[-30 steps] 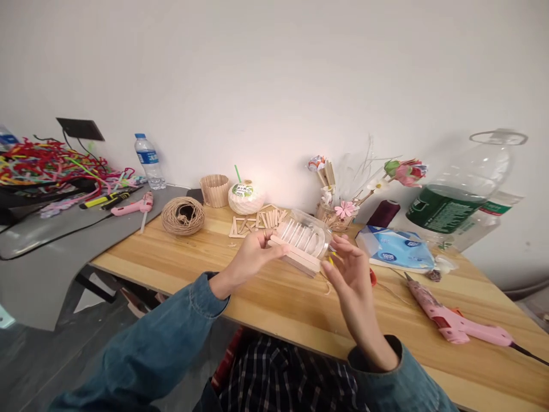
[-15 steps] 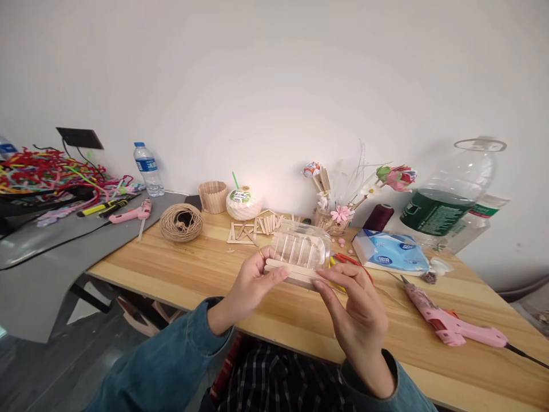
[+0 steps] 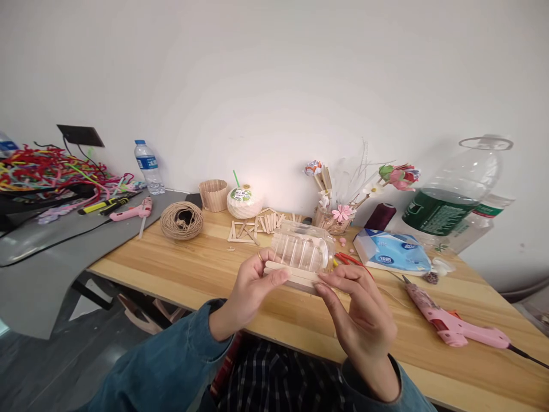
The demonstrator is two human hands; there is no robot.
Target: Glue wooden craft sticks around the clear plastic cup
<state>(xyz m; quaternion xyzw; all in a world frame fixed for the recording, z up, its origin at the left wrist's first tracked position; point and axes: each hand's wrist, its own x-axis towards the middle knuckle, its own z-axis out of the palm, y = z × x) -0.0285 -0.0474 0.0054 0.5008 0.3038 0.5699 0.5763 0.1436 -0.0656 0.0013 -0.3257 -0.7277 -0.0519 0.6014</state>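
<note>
Between my two hands is a clear ribbed plastic container [image 3: 300, 247], lying on its side above the table, with flat wooden craft sticks [image 3: 302, 276] along its near side. My left hand [image 3: 253, 286] grips the left end, its thumb pressed on the sticks and its other fingers behind. At the right end my right hand [image 3: 358, 306] pinches the sticks between thumb and forefinger. The sticks lie side by side, touching the container; whether they are stuck to it I cannot tell.
A pink glue gun [image 3: 454, 326] lies at the right, near a blue tissue pack [image 3: 390, 252]. Behind are small stick frames [image 3: 244, 232], a flower holder [image 3: 332, 220] and a large bottle [image 3: 446, 206]. A twine ball [image 3: 181, 221] and a second glue gun [image 3: 132, 212] sit left.
The view has shifted slightly. Both hands keep their hold on the container and sticks; my right hand sits a little lower and further right in the picture.
</note>
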